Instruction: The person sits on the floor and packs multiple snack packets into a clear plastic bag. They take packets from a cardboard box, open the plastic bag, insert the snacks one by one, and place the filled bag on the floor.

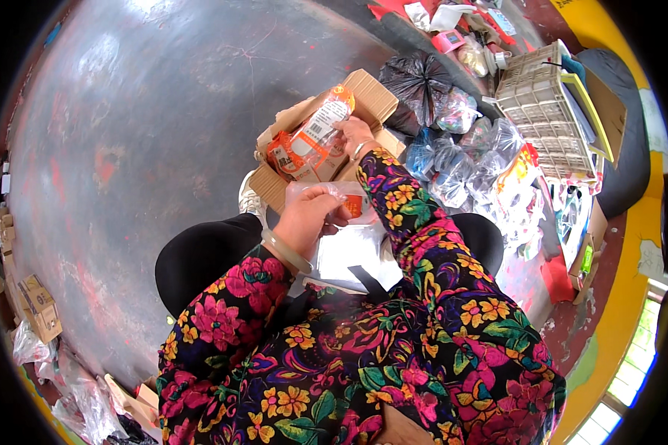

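Observation:
My left hand (308, 221), a pale bangle on its wrist, pinches the edge of a clear plastic bag (364, 210) with an orange label. The bag lies over my lap, above a bright white sheet-like surface (349, 256). Farther forward, my right hand (356, 136) reaches into an open cardboard box (372, 96). Its fingers are closed on the edge of a clear and orange plastic packet (321, 132) with a white barcode label. Another orange packet (284, 154) lies in the box beside it. The palm and some fingertips of my right hand are hidden.
A black plastic bag (419, 81) and several filled clear bags (460, 170) lie right of the box. A pale plastic crate (531, 93) holds boards farther right. Small cartons (39, 306) and loose plastic (85, 397) line the left edge of the grey floor (148, 148).

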`<state>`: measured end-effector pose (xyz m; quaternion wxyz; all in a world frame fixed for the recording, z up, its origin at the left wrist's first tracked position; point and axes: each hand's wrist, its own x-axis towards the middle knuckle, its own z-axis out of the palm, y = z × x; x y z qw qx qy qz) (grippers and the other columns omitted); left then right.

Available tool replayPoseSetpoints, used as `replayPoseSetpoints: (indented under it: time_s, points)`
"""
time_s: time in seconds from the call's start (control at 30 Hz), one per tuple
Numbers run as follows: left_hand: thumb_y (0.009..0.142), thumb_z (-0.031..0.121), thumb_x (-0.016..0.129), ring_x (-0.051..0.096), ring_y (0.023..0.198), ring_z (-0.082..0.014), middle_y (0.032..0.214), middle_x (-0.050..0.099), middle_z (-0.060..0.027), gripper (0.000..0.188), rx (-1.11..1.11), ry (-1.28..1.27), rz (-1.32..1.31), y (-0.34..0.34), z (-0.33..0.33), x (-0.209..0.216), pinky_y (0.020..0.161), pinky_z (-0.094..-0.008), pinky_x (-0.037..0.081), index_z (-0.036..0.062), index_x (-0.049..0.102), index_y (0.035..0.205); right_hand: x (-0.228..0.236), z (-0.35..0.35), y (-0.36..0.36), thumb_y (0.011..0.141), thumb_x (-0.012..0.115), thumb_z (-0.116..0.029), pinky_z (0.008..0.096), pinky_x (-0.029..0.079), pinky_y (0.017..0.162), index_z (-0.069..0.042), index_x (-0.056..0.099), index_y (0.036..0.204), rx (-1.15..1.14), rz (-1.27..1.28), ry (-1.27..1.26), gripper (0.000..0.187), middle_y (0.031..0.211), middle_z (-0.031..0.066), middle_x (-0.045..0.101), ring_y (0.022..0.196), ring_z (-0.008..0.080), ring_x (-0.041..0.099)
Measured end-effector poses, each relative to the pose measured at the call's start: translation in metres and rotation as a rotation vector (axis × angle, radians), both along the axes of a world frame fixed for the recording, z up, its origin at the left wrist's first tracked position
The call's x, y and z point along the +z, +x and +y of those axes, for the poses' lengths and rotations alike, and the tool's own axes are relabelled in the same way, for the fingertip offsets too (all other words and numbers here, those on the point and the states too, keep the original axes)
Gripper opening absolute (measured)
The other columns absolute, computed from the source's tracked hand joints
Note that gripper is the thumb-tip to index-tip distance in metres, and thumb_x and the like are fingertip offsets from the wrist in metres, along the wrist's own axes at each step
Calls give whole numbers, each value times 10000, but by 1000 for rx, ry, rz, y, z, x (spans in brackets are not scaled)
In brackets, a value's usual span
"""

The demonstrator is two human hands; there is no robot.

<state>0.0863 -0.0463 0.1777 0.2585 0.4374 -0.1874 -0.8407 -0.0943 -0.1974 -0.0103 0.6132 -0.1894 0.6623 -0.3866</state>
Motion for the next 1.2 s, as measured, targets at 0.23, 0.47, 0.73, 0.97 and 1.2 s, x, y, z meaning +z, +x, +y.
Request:
replayPoseSetpoints:
  time_s: [0.23, 0.47, 0.73, 0.97, 1.2]
  points:
    - [833, 194, 516, 532, 651, -105, 707, 573, -14, 114, -3, -114, 16, 4, 4, -3, 576, -218, 389, 83, 542, 840, 149, 7, -65, 731, 631, -14, 209, 463, 497, -44, 580, 804, 177, -230, -287, 94, 720, 40, 605, 594, 130, 584]
    - [798, 155, 555, 543, 623, -142, 691, 576, -53, 109, 26, -182, 103, -2, 1, -15, 547, -241, 407, 49, 569, 814, 292, 117, -150, 732, 640, -44, 216, 416, 590, -33, 573, 774, -103, 228, -683, 80, 705, 18, 587, 613, 96, 526]
    - [764, 126, 598, 551, 614, -152, 691, 574, -61, 124, 12, -120, -10, -24, 9, 9, 511, -233, 404, 47, 580, 859, 301, 298, -233, 603, 564, 90, 292, 452, 687, -42, 553, 798, -143, 1766, -991, 237, 829, 89, 560, 764, 235, 564]
    - [776, 142, 598, 536, 624, -131, 699, 567, -33, 110, -40, -121, -105, -33, 7, 16, 535, -231, 411, 63, 587, 851, 257, 379, -253, 590, 606, 32, 320, 442, 725, -53, 553, 797, -255, 1687, -692, 230, 826, 73, 568, 838, 252, 546]
    - [782, 113, 602, 515, 659, -122, 720, 551, -24, 108, -85, -84, -72, -35, 9, 6, 595, -242, 410, 51, 575, 865, 32, 491, -314, 715, 575, -161, 331, 432, 514, -1, 575, 678, -564, 905, 110, 164, 576, 98, 568, 521, 210, 546]
